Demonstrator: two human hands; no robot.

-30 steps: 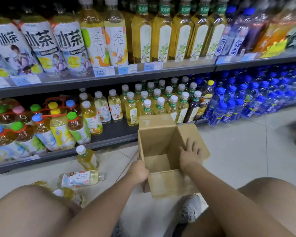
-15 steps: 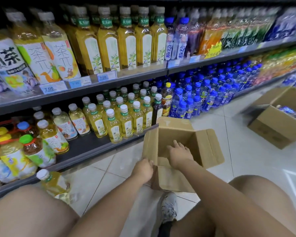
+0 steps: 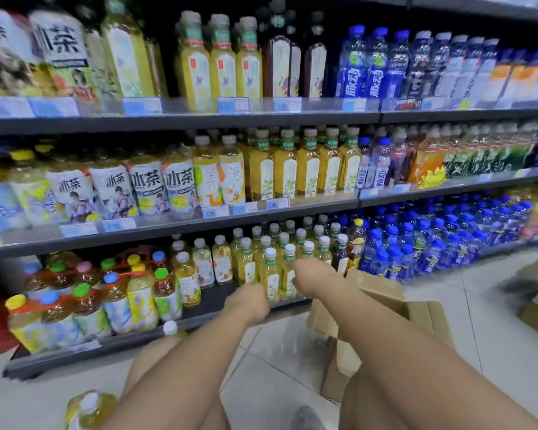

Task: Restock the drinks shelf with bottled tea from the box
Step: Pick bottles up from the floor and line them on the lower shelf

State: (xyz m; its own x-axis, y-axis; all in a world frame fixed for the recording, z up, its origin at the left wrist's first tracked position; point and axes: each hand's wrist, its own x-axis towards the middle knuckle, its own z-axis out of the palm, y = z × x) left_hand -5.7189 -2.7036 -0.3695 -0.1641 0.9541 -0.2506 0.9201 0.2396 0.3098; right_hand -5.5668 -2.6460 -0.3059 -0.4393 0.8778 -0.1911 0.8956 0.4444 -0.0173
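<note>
Pale tiled floor (image 3: 491, 321), grey shelving (image 3: 180, 122)

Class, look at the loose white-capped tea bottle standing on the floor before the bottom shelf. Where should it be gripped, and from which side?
Grip the loose bottle round its neck, from above: it seems upright, the knee hides its body, and the bottom shelf stands close behind.

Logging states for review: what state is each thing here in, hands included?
Shelf, stocked with upright bottles.
Box, on floor, flaps open.
Left hand, held out toward shelf, grip blurred.
Right hand, held out toward shelf, grip blurred.
Floor bottle, capped.
</note>
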